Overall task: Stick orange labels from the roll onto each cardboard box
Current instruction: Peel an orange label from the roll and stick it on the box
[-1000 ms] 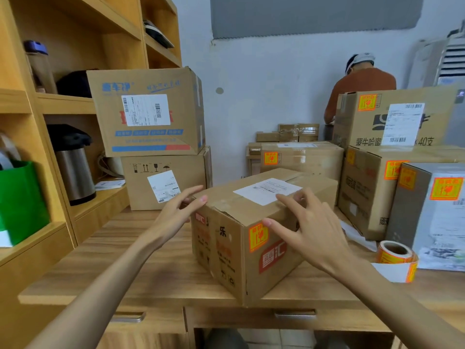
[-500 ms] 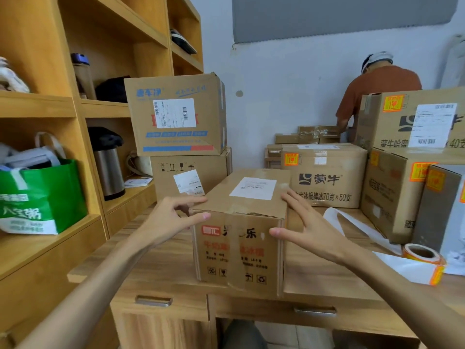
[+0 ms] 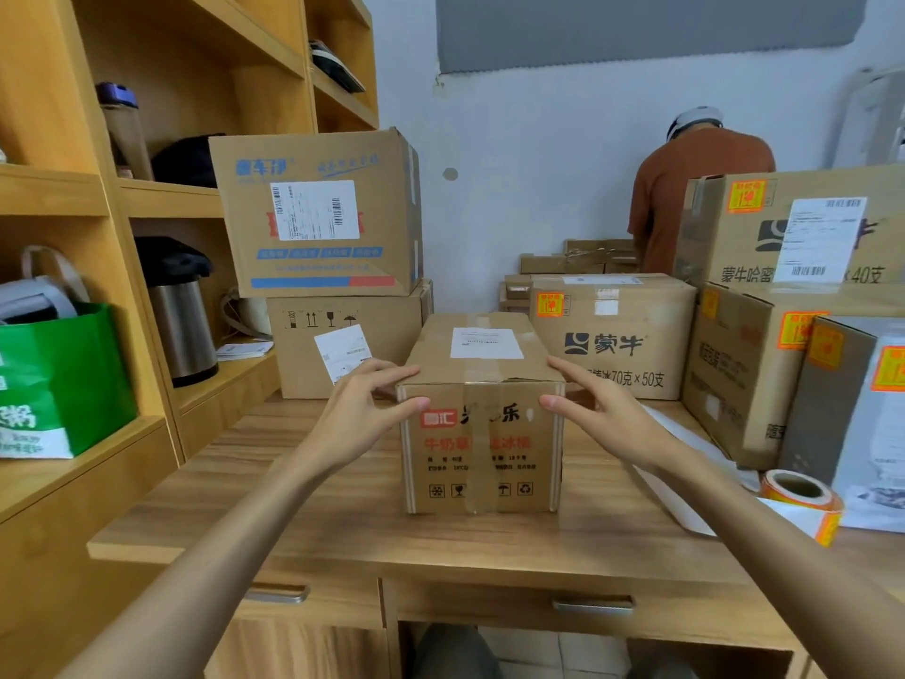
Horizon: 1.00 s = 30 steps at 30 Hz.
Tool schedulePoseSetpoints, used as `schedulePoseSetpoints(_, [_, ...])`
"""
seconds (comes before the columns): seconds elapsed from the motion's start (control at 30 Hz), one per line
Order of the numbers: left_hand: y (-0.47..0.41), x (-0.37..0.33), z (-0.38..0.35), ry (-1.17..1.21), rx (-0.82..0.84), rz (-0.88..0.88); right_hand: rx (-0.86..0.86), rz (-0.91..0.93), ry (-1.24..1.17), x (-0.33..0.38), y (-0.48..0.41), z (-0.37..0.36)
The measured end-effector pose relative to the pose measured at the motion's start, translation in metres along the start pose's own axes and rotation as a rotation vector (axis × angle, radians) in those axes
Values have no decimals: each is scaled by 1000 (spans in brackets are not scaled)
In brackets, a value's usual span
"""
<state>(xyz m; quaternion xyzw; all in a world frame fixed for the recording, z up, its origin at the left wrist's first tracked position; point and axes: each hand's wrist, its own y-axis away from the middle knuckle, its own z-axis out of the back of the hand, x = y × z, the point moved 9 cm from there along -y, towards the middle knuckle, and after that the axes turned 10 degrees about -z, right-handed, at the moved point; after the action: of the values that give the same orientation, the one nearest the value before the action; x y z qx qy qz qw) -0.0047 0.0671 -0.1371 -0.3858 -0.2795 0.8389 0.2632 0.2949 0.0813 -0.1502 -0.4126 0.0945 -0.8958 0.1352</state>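
Observation:
A small cardboard box [image 3: 482,448] with red print and a white slip on top stands on the wooden desk [image 3: 343,526], its short face toward me. My left hand [image 3: 360,414] grips its upper left front corner, fingers on top and thumb on the front. My right hand [image 3: 600,411] grips the upper right front corner the same way. The roll of orange labels [image 3: 798,494] lies on the desk at the right, trailing white backing paper, apart from both hands. No orange label shows on the faces of this box turned toward me.
Two stacked boxes [image 3: 318,213] without orange labels stand at the back left. Boxes bearing orange labels [image 3: 617,335] crowd the right side. A person [image 3: 695,188] stands at the back with their back turned. Shelves at left hold a green bag [image 3: 59,379] and a thermos [image 3: 181,321].
The box has been turned so its short printed face points at me; the side with the orange label has swung out of sight. Both hands shifted to the front top corners.

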Motion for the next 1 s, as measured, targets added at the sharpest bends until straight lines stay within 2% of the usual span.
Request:
schedulePoseSetpoints(0.3, [-23,9,-23,-23,-15,70,-66,16,-22,-8,-23,7])
schedulePoseSetpoints(0.47, [-30,3,-31,-201,2,52,-116,1,15,-8,-26,8])
schedulePoseSetpoints(0.6, [-28,-41,-35,-553,-106,-251,-99,25,141,-11,-13,16])
schedulePoseSetpoints(0.67, [-25,-67,-51,-583,-174,-395,-98,31,239,-21,-4,27])
schedulePoseSetpoints(0.73, [-24,-93,-78,-547,-173,-520,-100,4,328,-36,7,44])
schedulePoseSetpoints(0.83, [-27,-117,-141,-441,7,-625,-102,-46,438,-59,24,72])
schedulePoseSetpoints(1.0, [-35,-136,-249,-230,411,-446,-77,-175,505,-98,54,116])
